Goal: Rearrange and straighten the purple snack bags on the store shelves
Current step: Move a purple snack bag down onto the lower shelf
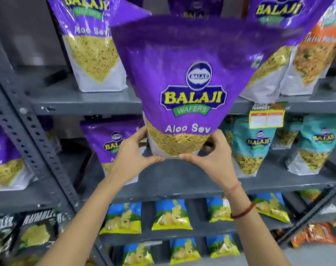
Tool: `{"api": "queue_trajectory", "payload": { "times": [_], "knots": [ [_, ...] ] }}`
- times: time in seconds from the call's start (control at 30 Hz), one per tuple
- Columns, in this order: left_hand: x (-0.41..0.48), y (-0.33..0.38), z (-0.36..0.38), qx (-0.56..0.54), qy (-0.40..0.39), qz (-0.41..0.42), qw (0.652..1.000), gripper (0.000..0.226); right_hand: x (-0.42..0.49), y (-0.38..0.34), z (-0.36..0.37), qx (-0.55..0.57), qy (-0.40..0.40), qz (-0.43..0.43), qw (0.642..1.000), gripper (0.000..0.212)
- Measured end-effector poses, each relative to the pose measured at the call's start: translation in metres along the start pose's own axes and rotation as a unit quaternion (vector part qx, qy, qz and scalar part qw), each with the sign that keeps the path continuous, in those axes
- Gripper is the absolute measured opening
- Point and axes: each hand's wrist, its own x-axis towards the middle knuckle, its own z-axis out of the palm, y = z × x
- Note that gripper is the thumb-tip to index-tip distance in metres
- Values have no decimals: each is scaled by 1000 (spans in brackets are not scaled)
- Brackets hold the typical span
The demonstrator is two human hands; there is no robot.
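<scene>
Both hands are clamped on the bottom of one big purple plastic "Balaji Wafers Aloo Sev" snack bag [190, 83]. The left hand [132, 152] wraps its lower left corner, the right hand [211, 152] wraps the lower right, thumbs nearly meeting under the base and fingers curled around the back. The bag's upright, label facing out, held up in front of the grey metal shelves [82, 100] and not resting on any of them as far as I can see.

Behind it, another purple Aloo Sev bag [90, 45] stands toward the left end of the upper shelf, with an orange-topped snack bag [315, 54] at the right end. One shelf down, a third purple bag [109, 143] leans just behind the left hand, and teal snack bags [253, 144] sit toward the right. Blue-and-yellow chip packets [171, 215] line the lower shelves.
</scene>
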Motion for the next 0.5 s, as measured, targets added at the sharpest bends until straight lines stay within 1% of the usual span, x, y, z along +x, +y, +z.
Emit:
{"api": "queue_trajectory", "payload": {
  "times": [0.1, 0.2, 0.3, 0.4, 0.43, 0.5],
  "knots": [
    [-11, -31, 12, 42, -33, -38, 998, 77, -15, 28, 10, -34, -38, 38, 998, 78],
    [-15, -59, 29, 84, -61, -76, 992, 80, -25, 57, 19, -56, -60, 91, 992, 72],
    [-16, -84, 47, 122, -92, -106, 983, 90, -33, 83, 27, -76, -80, 134, 985, 69],
    [-16, -112, 63, 129, -113, -127, 977, 96, -35, 108, 33, -91, -95, 169, 977, 68],
    [-15, -119, 69, 132, -117, -132, 975, 96, -34, 116, 35, -99, -102, 174, 975, 69],
    [-12, -126, 81, 132, -109, -135, 976, 87, -30, 130, 37, -119, -118, 185, 968, 74]
  ]
}}
